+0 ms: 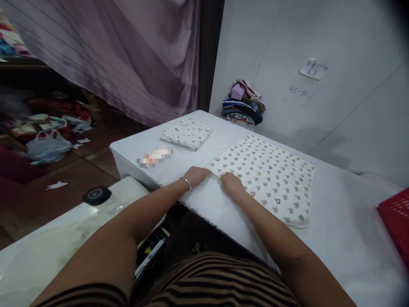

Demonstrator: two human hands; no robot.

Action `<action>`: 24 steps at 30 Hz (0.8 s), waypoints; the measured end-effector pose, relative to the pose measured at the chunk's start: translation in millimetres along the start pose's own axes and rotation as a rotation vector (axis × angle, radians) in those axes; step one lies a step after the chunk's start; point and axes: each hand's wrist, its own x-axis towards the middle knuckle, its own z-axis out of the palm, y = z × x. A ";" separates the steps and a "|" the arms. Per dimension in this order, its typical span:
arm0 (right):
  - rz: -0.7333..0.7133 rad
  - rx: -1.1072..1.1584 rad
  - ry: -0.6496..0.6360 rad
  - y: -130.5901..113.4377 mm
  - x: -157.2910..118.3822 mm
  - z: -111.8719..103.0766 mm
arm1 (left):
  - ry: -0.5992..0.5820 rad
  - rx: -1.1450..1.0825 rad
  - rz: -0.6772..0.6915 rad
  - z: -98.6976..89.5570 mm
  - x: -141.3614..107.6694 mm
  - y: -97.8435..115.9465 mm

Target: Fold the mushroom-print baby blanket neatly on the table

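A white cloth with a small grey and coloured print (271, 175) lies folded flat on the white-covered table (345, 238). My left hand (196, 176), with a bracelet at the wrist, is closed on the cloth's near left corner. Just to the right, my right hand (232, 185) pinches the near edge of the same cloth. Another folded cloth with a sparse small print (188, 133) rests farther back on the left part of the table, touched by neither hand.
A blurred-out item (155, 156) is on the table's left end. Piled folded fabrics (243, 104) stand behind the table by the wall. A red basket (398, 221) is at the right edge. A round black object (96, 195) sits on a lower surface at left.
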 end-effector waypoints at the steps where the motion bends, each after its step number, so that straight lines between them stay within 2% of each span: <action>1: -0.001 -0.014 -0.002 -1.5 -0.5 -0.3 | -0.003 0.001 -0.013 -0.3 -0.9 -0.5; 14: -0.022 -0.058 0.057 -3.9 -5.4 3.0 | 0.009 -0.030 -0.086 3.9 1.6 -8.7; 24: -0.025 -0.026 0.067 -5.6 -4.3 3.8 | 0.042 -0.153 -0.127 1.9 -3.3 -10.6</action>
